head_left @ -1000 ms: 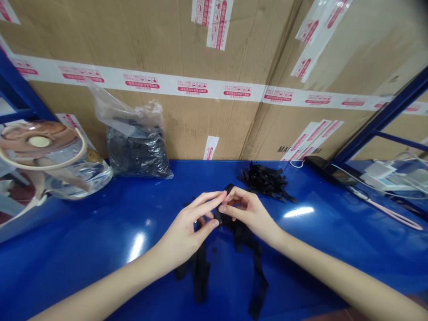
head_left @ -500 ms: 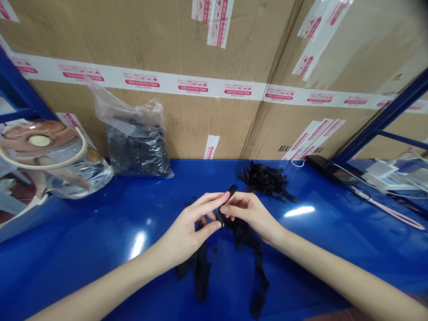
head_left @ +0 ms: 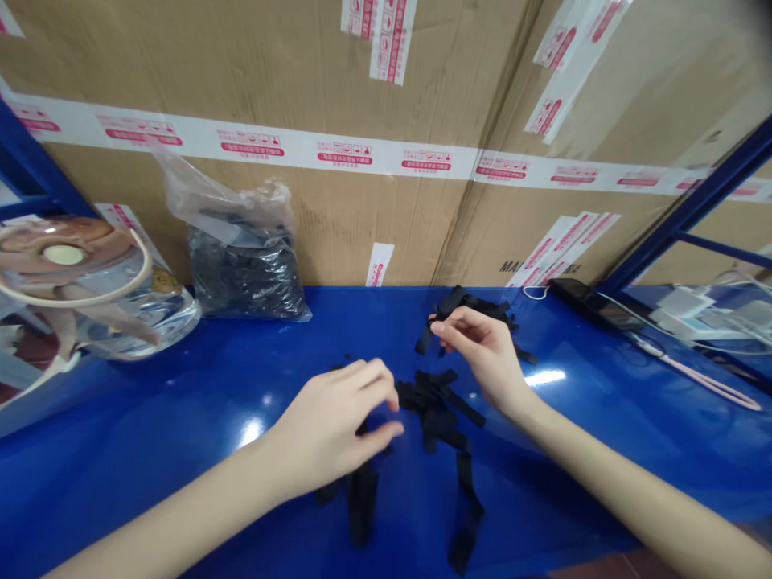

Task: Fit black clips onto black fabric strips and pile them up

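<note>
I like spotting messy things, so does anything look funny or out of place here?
Yes, a bit: black strips straggle toward the blue table's near edge, apart from the back pile. Nothing looks spilled.

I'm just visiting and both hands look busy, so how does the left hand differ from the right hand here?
The left hand holds nothing that I can see, while the right hand pinches a black strip. The left hand is nearer the person; the right hand reaches farther out, at the far pile of black strips. Both are bare and over the blue table.
</note>
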`<action>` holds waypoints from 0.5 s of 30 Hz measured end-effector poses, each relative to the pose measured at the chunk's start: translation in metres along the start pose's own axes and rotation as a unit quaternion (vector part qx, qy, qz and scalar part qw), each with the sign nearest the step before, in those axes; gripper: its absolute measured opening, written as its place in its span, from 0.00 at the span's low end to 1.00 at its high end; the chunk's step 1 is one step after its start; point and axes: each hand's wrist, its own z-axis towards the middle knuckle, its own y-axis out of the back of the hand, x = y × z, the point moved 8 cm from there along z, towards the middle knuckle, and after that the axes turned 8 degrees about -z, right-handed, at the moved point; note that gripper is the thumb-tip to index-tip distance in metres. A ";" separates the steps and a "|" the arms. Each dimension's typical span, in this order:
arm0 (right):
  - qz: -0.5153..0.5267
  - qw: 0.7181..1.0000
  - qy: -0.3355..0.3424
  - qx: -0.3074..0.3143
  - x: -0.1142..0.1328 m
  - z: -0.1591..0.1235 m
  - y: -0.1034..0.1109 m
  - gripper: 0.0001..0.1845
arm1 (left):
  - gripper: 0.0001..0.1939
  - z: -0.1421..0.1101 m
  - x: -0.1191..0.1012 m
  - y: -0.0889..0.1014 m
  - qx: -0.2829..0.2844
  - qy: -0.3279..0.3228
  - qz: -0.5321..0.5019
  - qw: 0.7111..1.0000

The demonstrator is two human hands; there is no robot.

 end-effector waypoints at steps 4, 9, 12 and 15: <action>0.008 1.000 0.001 -0.006 -0.003 0.003 0.003 0.13 | 0.06 -0.005 -0.011 -0.020 0.082 -0.078 0.094 0.989; 0.021 0.999 -0.017 0.018 -0.004 -0.003 -0.008 0.12 | 0.08 -0.008 -0.019 -0.029 0.077 -0.125 0.173 0.974; 0.027 0.999 -0.022 0.024 -0.005 -0.005 -0.010 0.13 | 0.07 -0.010 -0.021 -0.028 0.087 -0.128 0.184 0.971; 0.025 0.999 -0.025 0.031 -0.005 -0.004 -0.011 0.13 | 0.05 -0.011 -0.019 -0.030 0.113 -0.125 0.189 0.967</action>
